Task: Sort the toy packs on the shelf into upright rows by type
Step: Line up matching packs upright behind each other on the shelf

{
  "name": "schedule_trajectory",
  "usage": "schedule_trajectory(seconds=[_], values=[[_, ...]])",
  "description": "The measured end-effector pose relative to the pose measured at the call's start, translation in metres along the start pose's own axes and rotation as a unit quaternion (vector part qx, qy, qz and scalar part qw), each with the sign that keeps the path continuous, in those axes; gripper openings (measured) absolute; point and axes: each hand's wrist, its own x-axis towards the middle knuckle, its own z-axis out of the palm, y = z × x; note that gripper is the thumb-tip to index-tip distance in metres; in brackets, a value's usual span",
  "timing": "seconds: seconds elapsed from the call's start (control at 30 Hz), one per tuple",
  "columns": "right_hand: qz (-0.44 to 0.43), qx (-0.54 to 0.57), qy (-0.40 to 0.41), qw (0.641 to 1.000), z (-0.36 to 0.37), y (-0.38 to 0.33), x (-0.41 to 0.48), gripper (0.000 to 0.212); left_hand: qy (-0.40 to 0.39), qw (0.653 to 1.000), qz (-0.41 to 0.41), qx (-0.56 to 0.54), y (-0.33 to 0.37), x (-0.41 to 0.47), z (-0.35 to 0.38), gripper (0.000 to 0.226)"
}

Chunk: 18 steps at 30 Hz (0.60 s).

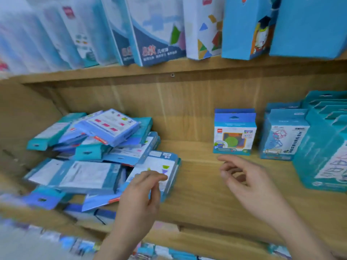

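- Left hand point(144, 190) lies on the flat pack point(159, 162) at the pile's point(105, 124) near-right edge; can't tell if it's gripping.
- Right hand point(244, 177) hovers, fingers loosely curled, holding nothing.
- Small pack point(234, 134) stands upright, far middle of the shelf point(197, 184).

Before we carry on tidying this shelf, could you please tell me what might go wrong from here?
The pile is stacked crookedly; pulling out the flat pack that the left hand touches could make neighbouring packs slide.
The upright pack stands alone, close to the right hand; a brush could tip it.
Packs at the pile's front lie near the shelf edge and might fall.
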Motion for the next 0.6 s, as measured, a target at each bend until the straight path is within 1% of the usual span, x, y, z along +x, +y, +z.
schedule_trajectory(seconds=[0.07, 0.13, 0.27, 0.37, 0.43, 0.5, 0.6], values=[[-0.016, 0.014, -0.011, 1.0, 0.026, -0.012, 0.007, 0.038, 0.017, 0.999, -0.034, 0.011, -0.019, -0.01, -0.02, 0.025], [-0.027, 0.017, -0.019, 0.999, 0.051, -0.024, 0.013, 0.042, 0.028, 0.997, -0.064, 0.02, -0.036, -0.017, -0.04, 0.023], [-0.035, 0.052, -0.038, 0.997, 0.102, -0.052, 0.018, 0.054, 0.043, 0.993, -0.079, 0.08, -0.074, -0.023, -0.078, 0.021], [-0.015, 0.11, -0.056, 0.992, 0.133, -0.077, 0.019, 0.051, 0.03, 0.991, -0.102, 0.083, -0.106, -0.024, -0.102, 0.021], [-0.006, 0.123, -0.061, 0.99, 0.15, -0.093, 0.023, 0.049, 0.032, 0.991, -0.108, 0.074, -0.124, -0.023, -0.116, 0.025], [-0.011, 0.106, -0.056, 0.993, 0.163, -0.106, 0.029, 0.056, 0.031, 0.991, -0.111, 0.07, -0.138, -0.02, -0.128, 0.024], [-0.061, 0.018, -0.043, 0.997, 0.181, -0.123, 0.044, 0.06, 0.011, 0.992, -0.107, 0.067, -0.155, -0.019, -0.14, 0.023]])
